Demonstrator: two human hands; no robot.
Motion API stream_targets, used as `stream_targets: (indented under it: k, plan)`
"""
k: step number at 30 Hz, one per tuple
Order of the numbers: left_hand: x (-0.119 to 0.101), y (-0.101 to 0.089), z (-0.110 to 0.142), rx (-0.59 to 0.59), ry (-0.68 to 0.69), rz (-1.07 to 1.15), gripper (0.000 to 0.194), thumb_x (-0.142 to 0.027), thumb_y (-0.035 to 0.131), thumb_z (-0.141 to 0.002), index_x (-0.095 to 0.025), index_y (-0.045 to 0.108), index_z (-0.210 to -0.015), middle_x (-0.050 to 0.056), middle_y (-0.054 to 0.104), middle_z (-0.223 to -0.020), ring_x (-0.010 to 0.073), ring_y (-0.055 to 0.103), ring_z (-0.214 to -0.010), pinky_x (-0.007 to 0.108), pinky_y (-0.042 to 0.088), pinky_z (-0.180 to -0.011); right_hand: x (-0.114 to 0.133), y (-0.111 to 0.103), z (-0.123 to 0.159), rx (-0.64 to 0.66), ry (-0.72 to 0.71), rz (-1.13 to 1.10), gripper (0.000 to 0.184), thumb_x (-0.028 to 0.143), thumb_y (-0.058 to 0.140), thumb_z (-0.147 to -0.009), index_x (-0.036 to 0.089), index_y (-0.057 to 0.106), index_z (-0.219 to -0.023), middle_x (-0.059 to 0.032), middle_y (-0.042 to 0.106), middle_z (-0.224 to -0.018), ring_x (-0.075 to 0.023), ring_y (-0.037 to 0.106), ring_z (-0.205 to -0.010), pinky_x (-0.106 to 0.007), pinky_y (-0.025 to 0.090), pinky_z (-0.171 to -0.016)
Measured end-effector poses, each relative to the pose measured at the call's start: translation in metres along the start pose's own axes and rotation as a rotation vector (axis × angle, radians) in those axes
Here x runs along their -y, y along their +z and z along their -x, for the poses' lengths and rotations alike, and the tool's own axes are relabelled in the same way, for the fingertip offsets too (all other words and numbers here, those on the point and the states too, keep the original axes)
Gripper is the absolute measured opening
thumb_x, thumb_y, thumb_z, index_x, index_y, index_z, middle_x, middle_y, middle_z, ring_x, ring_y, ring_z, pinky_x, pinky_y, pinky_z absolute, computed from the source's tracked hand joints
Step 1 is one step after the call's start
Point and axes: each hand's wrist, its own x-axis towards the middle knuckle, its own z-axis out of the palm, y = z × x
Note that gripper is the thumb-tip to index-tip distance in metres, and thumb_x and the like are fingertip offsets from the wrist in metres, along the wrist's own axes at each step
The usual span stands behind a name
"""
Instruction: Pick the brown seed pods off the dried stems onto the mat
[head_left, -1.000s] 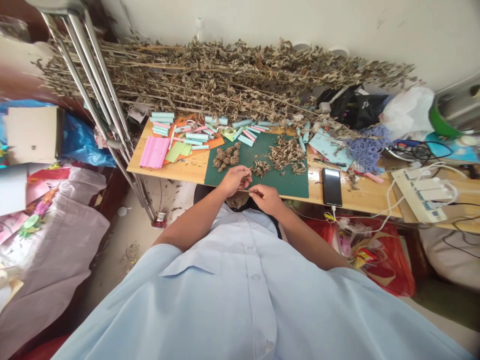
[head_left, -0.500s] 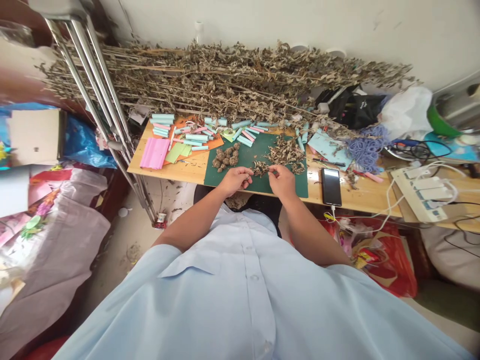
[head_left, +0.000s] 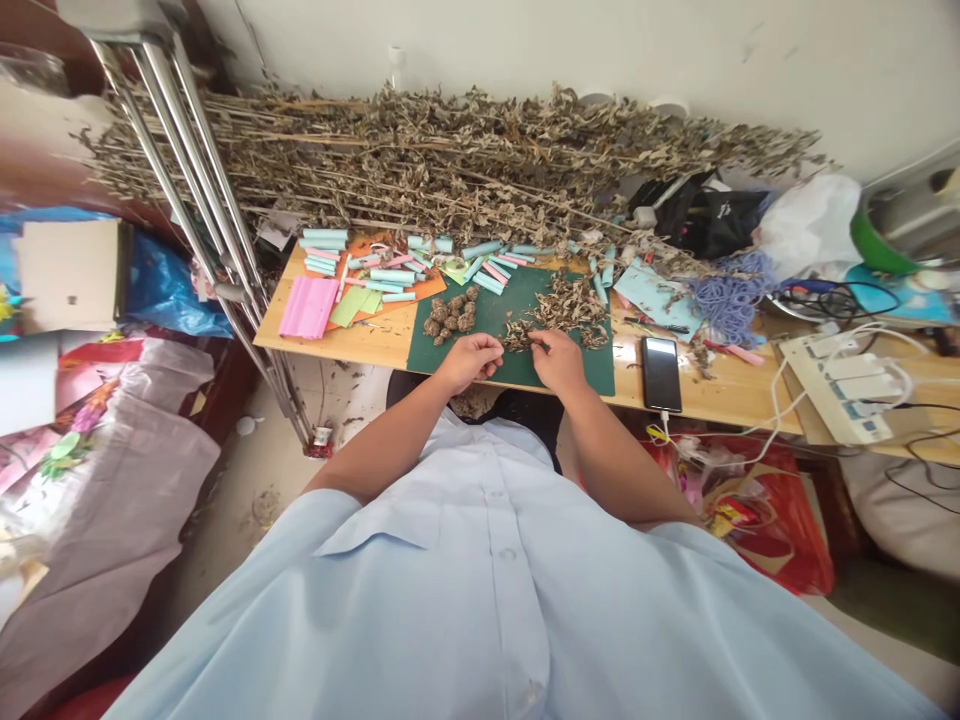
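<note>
- Clock refs: 12 = far edge of the frame, 6 = toward the body.
- Steel rack (head_left: 196, 175) at 10 o'clock, its tubes running diagonally beside the table's left end.
- Pink paper (head_left: 309, 305) on the table (head_left: 352, 335), near its left end; teal paper rolls (head_left: 390, 275) lie just right of it, scattered along the far side.
- Seed mound (head_left: 450, 312) on the green mat (head_left: 592, 372), at 12 o'clock from the left hand.
- Left hand (head_left: 471, 362) at the mat's near edge, fingers (head_left: 487, 350) curled and pressed together, tips toward 3 o'clock. Anything held is hidden or too small to tell.
- Leaf clump (head_left: 516, 335) sits between the hands, long axis about 9 to 3. Right hand is nearer: the clump is at 10 o'clock from it and touches its fingertips. Left fingertips are near, not touching.
- Right hand (head_left: 559, 362) on the mat, fingertips (head_left: 536, 340) pressed together at the clump's right end, pointing about 10 o'clock. Pinch unconfirmed; contact point too small to resolve.
- Leaf pile (head_left: 562, 305) at 12 o'clock from the right hand, well clear of it.
- Dried stems (head_left: 450, 150) lie along the wall, beyond the table.
- Phone (head_left: 661, 373) at 3 o'clock from the right hand, on bare wood.
- Blue cord (head_left: 731, 295) and power strip (head_left: 844, 385) at far right.
</note>
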Motion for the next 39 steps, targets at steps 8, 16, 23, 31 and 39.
stream_targets:
  k: [8,16,23,31,39]
  plan:
    - [0.001,0.001,-0.001,0.009,0.039,-0.078,0.035,-0.044,0.073,-0.086,-0.015,0.058,-0.074,-0.001,0.056,-0.055,0.0053,0.048,-0.044,0.017,0.024,-0.042,0.008,0.006,-0.002,0.018,0.091,0.090,0.013,0.028,0.068,-0.086,0.022,0.075,-0.096,-0.0082,0.070,-0.098,-0.0259,0.065,-0.090,-0.042,0.053,-0.088]
    - [0.002,0.000,-0.002,0.015,0.017,-0.024,0.035,-0.043,0.074,-0.085,-0.015,0.058,-0.073,0.001,0.059,-0.061,0.0052,0.049,-0.046,0.017,0.026,-0.041,0.012,0.001,0.006,-0.157,-0.002,0.011,0.023,0.033,0.054,-0.095,0.022,0.074,-0.097,-0.0106,0.072,-0.099,-0.0267,0.065,-0.095,-0.042,0.052,-0.092]
    - [-0.003,0.000,-0.002,0.039,-0.019,0.114,0.042,-0.054,0.072,-0.084,-0.015,0.059,-0.086,0.004,0.065,-0.072,0.0085,0.057,-0.051,0.018,0.027,-0.040,0.038,0.004,0.016,-0.147,-0.124,-0.036,0.028,0.037,0.049,-0.100,0.025,0.074,-0.107,-0.0115,0.072,-0.108,-0.0265,0.066,-0.105,-0.042,0.053,-0.098]
    - [0.003,-0.004,-0.002,0.056,0.031,0.124,0.039,-0.050,0.076,-0.082,-0.014,0.061,-0.090,-0.001,0.059,-0.064,0.0078,0.056,-0.053,0.016,0.032,-0.044,0.059,0.021,0.026,0.048,-0.186,0.047,0.030,0.031,0.049,-0.100,0.026,0.075,-0.114,-0.0105,0.072,-0.119,-0.0254,0.068,-0.110,-0.036,0.053,-0.097]
    - [0.001,-0.004,0.000,0.009,0.023,0.154,0.032,-0.043,0.073,-0.084,-0.014,0.060,-0.091,0.001,0.064,-0.076,0.0054,0.054,-0.053,0.015,0.032,-0.044,0.054,0.024,0.018,-0.083,-0.079,-0.265,0.027,0.039,0.055,-0.097,0.025,0.075,-0.109,-0.0081,0.076,-0.107,-0.0240,0.071,-0.096,-0.042,0.058,-0.094]
